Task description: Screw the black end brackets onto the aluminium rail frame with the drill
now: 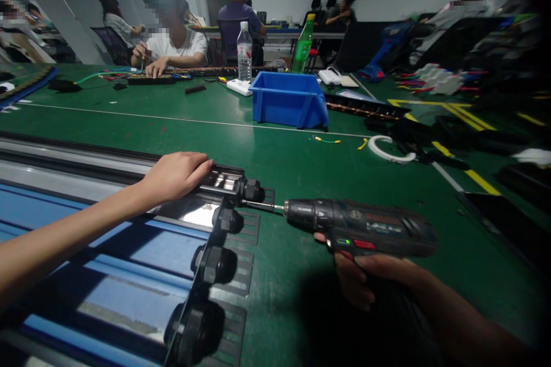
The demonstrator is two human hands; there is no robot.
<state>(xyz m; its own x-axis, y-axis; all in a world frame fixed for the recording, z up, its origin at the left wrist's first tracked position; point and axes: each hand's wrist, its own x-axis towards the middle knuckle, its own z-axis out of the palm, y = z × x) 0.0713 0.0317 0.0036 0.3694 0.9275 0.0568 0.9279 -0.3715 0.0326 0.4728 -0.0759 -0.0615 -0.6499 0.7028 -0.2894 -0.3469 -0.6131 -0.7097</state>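
Observation:
My right hand [374, 278] is wrapped round the grip of a black power drill [361, 226] with a small green light lit. The drill's long thin bit [262, 205] points left and reaches the end of the farthest metal rail [226, 179], just below its black cable gland [252, 190]. My left hand [178, 175] rests on top of this rail, fingers together and curled over its far edge; what they grip there is hidden. Nearer me lie blue panels [142, 241] with more black glands [221, 265] and slotted black tabs [241, 272] along their right ends.
A blue bin [288, 100] stands beyond the rail, with a clear bottle [244, 51] and a green bottle [303, 45] behind it. A white ring [391, 150] and short wires lie on the green table [297, 166]. Across it, a person [176, 46] works with both hands.

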